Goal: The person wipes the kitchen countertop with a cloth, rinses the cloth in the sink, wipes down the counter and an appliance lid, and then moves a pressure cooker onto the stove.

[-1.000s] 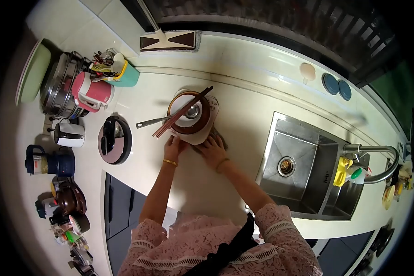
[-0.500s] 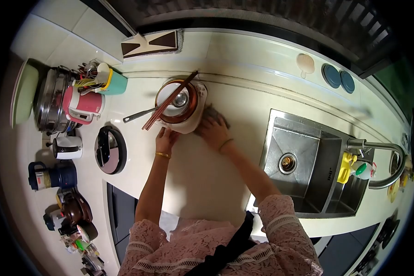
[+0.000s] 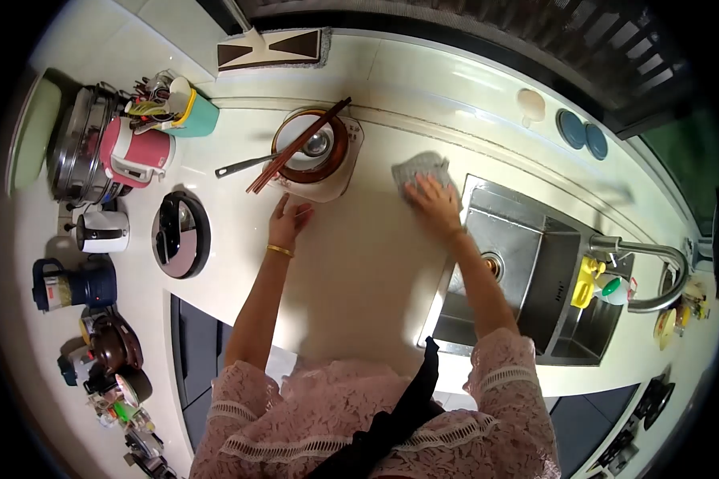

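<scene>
Two hands now stand farther apart than half a second ago: our right hand point(image 3: 431, 198), fingers spread flat on the grey cloth point(image 3: 417, 166) rather than clenched round it, has left the square dish point(image 3: 343, 182) for the counter point(image 3: 359, 279) near the sink point(image 3: 518, 238). Our left hand point(image 3: 285, 225) holds nothing, loosely curled just below that dish, though we cannot tell whether it touches; chopsticks point(image 3: 301, 146) still lie across the brown-rimmed bowl point(image 3: 344, 148) upon it.
</scene>
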A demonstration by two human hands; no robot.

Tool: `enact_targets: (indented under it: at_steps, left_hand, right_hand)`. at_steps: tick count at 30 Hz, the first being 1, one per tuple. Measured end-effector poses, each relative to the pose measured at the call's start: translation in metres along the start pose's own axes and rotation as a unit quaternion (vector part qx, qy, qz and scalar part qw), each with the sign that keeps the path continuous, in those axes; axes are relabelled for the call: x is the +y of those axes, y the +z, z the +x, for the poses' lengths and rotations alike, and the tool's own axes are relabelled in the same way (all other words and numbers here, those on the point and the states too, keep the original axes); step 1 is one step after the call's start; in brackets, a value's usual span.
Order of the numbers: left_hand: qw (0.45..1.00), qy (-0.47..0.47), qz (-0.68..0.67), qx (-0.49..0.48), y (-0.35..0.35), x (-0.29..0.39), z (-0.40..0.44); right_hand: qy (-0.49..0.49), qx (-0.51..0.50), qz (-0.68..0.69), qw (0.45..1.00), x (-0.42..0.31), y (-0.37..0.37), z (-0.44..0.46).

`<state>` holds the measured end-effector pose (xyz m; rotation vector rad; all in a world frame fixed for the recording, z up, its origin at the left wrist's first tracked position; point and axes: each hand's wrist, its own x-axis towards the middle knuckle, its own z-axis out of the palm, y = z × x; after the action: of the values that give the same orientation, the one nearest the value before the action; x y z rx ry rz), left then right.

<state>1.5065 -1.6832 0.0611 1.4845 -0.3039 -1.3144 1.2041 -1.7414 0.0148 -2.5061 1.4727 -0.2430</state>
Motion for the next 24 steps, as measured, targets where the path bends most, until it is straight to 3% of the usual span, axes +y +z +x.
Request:
enact_targets:
  at_steps: [6, 10, 13, 14, 16, 17, 19, 20, 22, 24]
  left_hand:
    - [1.000, -0.022, 0.009, -0.004, -0.024, -0.009, -0.038]
    - [0.998, -0.028, 0.005, -0.049, -0.047, -0.011, -0.072]
    - [0.998, -0.040, -0.002, -0.058, -0.063, -0.011, -0.096]
    - [0.997, -0.047, 0.001, -0.060, -0.070, -0.012, -0.105]
    - [0.996, -0.055, 0.002, -0.069, -0.087, -0.020, -0.116]
    - [0.995, -0.058, 0.002, -0.077, -0.094, -0.024, -0.118]
    - [0.994, -0.059, -0.017, -0.089, -0.110, -0.031, -0.122]
    - [0.993, -0.058, -0.032, -0.097, -0.121, -0.037, -0.125]
    - [0.993, -0.066, -0.038, -0.092, -0.139, -0.036, -0.136]
    - [0.993, -0.062, -0.044, -0.093, -0.155, -0.034, -0.138]
  right_hand:
    - [0.002, -0.023, 0.032, 0.999, -0.081, -0.010, -0.099]
    - [0.000, 0.020, 0.044, 0.999, -0.115, 0.004, -0.152]
    - [-0.002, 0.102, 0.170, 0.980, -0.132, 0.007, -0.171]
    - [0.000, 0.099, 0.167, 0.981, -0.135, 0.007, -0.171]
    - [0.020, 0.045, 0.354, 0.934, -0.144, -0.004, -0.169]
    - [0.013, 0.081, 0.363, 0.928, -0.149, -0.004, -0.166]
    - [0.111, 0.062, 0.399, 0.908, -0.154, -0.019, -0.159]
    - [0.162, 0.055, 0.373, 0.912, -0.142, -0.009, -0.156]
    - [0.133, 0.094, 0.203, 0.966, -0.133, -0.010, -0.151]
    - [0.089, 0.065, 0.140, 0.984, -0.146, 0.000, -0.151]
